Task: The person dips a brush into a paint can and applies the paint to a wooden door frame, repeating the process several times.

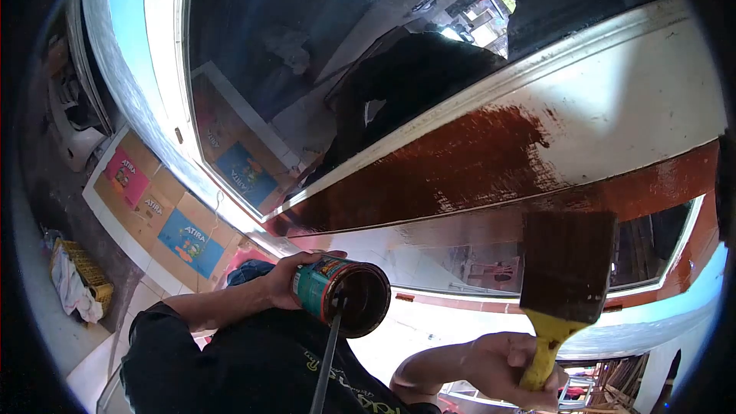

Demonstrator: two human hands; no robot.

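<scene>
Looks like a house under repainting, at its entrance. Just above the right hand (510, 360), a white-primed glazed door frame (636, 100) half-coated in brown stain; far left of the left hand (280, 280), flattened cardboard cartons (165, 218) on tiled floor, beside a yellow basket (80, 268) of rags.

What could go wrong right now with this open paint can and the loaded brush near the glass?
The paint can in the left hand is tipped with its open mouth sideways, so paint might spill onto the dark shirt. The brush in the right hand is wet with brown paint and may drip. Its bristles sit near the glass pane, which could get smeared.
</scene>
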